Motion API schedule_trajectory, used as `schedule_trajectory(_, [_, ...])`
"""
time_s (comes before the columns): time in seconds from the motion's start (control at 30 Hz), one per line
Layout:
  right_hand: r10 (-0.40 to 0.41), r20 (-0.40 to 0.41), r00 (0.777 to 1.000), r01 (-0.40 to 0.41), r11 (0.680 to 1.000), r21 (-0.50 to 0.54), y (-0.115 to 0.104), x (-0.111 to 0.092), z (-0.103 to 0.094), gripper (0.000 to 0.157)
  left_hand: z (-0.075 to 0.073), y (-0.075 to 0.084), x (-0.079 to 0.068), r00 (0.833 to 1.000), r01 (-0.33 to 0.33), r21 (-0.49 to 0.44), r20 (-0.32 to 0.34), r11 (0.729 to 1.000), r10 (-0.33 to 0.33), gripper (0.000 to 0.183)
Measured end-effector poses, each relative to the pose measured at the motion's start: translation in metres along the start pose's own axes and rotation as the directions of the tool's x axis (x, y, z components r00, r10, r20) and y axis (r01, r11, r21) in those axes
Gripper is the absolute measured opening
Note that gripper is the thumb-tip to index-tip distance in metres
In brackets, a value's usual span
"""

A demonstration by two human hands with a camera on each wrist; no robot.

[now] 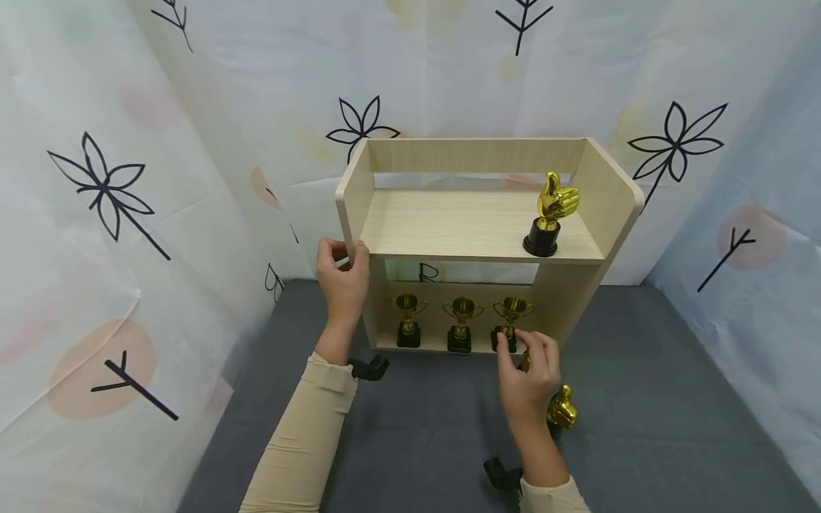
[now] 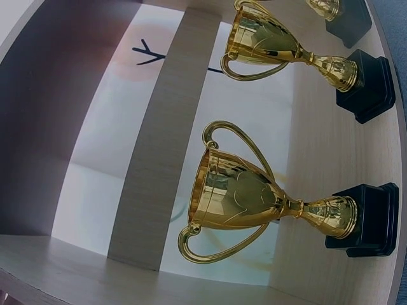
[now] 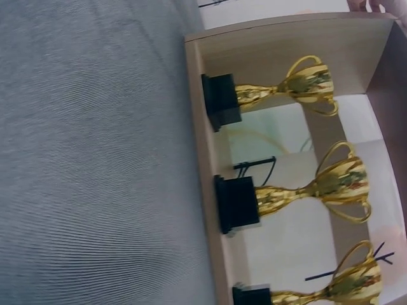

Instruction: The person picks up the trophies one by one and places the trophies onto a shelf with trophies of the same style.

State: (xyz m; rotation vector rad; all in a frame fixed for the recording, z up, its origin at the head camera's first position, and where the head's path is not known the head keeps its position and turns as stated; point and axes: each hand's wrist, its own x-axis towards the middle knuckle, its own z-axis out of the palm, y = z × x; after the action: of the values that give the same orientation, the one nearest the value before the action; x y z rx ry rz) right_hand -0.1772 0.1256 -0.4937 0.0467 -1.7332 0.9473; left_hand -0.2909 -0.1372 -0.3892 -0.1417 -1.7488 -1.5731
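A two-tier wooden shelf (image 1: 449,222) stands on the grey cloth. My left hand (image 1: 343,281) grips the front edge of its left side panel, between thumb and fingers. Three gold trophy cups on black bases line the lower tier: a left cup (image 1: 408,320), a middle cup (image 1: 460,324) and a right cup (image 1: 511,310). At the right cup's base, my right hand (image 1: 531,377) pinches with thumb and fingers, partly covering it. In the left wrist view, the nearest cup (image 2: 248,190) is upright on the board. Neither wrist view shows the right hand's fingers.
A gold thumbs-up trophy (image 1: 545,221) stands on the upper tier at the right. Another thumbs-up trophy (image 1: 562,407) is beside my right wrist, partly hidden; a gold piece (image 1: 524,361) shows behind the right hand. Patterned cloth (image 1: 449,85) hangs behind the shelf.
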Motion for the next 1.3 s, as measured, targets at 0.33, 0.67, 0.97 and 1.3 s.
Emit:
schedule_trajectory(0.33, [0.069, 0.012, 0.998, -0.069, 0.998, -0.008, 0.009, -0.010, -0.001, 0.024, 0.002, 0.001, 0.001, 1.000, 0.017, -0.007, 0.003, 1.000, -0.017, 0.017])
schedule_trajectory(0.67, [0.089, 0.045, 0.995, -0.088, 0.996, -0.021, 0.006, -0.006, -0.007, 0.026, -0.001, 0.000, 0.001, 1.000, -0.018, -0.003, 0.004, 1.000, 0.018, 0.022])
schedule_trajectory(0.97, [0.109, 0.067, 0.992, -0.106, 0.993, -0.045, 0.003, -0.001, -0.018, 0.023, -0.002, 0.000, 0.001, 1.000, -0.026, 0.012, 0.009, 1.000, 0.026, 0.022])
schedule_trajectory(1.3, [0.130, 0.085, 0.988, -0.125, 0.990, -0.068, 0.007, 0.007, -0.035, 0.022, -0.002, -0.001, 0.001, 1.000, -0.015, 0.010, 0.017, 1.000, 0.015, 0.022])
